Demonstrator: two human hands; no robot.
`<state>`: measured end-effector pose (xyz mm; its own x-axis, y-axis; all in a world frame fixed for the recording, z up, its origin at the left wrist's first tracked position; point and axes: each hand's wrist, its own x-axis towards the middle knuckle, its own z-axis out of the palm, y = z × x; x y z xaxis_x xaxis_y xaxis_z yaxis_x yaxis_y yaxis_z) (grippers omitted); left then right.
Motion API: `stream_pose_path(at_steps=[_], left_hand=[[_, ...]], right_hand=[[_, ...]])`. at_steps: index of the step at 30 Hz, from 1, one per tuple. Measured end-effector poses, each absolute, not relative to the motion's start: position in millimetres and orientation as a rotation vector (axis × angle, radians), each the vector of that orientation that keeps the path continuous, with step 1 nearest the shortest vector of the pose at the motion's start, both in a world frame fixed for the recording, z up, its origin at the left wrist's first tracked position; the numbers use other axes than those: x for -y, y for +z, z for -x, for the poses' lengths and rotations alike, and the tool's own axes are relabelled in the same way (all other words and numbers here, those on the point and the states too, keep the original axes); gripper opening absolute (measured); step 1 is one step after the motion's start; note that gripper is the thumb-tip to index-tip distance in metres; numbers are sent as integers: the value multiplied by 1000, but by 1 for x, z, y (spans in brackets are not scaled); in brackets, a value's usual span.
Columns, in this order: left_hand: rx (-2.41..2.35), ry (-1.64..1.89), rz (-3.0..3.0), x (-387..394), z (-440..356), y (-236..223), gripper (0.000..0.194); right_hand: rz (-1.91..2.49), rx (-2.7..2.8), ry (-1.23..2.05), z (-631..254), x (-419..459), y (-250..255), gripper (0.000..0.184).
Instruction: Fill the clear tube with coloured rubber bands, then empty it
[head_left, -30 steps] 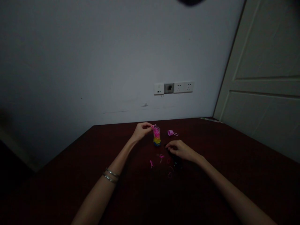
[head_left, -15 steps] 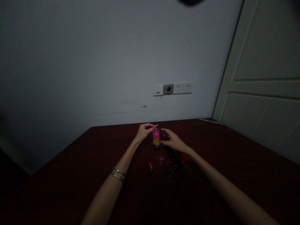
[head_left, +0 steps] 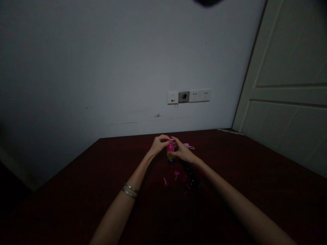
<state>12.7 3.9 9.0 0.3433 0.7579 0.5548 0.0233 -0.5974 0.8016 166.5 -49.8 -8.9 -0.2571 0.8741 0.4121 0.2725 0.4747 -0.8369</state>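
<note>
Toward the far edge of the bench (head_left: 76, 177), roughly midway along it, there's a small clear bottle (head_left: 171, 148) packed with little bands, going by the head cam. It's standing upright right between both hands, pink stuff up top, then yellow, then blue at the bottom.

Left hand (head_left: 158, 144) is at the bottle's mouth, thumb and fingertips closed in a pinch, looks like on the pink bands (head_left: 173, 139) there. Pretty tiny in the shot though, so can't tell exactly how many it's got. Right hand (head_left: 185, 152) comes in from the other side, half curled around the bottle: thumb across the front lower down, fingers up by the rim. So yeah, that one's got hold of it.

Just past the right hand, a bit closer to the bench's right edge, lies a pink cap (head_left: 187, 145) with a loop. Nearer the front edge than the bottle, a few loose pink bands (head_left: 165, 182) are scattered about, with a shiny black thing (head_left: 193, 178) beside them, too dark to make out properly.
</note>
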Motion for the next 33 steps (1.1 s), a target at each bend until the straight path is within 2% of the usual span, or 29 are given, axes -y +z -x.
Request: stream_pose_path(at_steps=[6, 14, 33], left_hand=[[-737, 1212, -1867, -2, -8, 11, 16], [-754, 1126, -1866, -4, 0, 14, 19], [-793, 1073, -1978, 2, 7, 29, 25]], right_hand=[[960, 1796, 816, -166, 46, -8, 63], [959, 1835, 859, -168, 44, -4, 56], [831, 1854, 1013, -175, 31, -9, 53]])
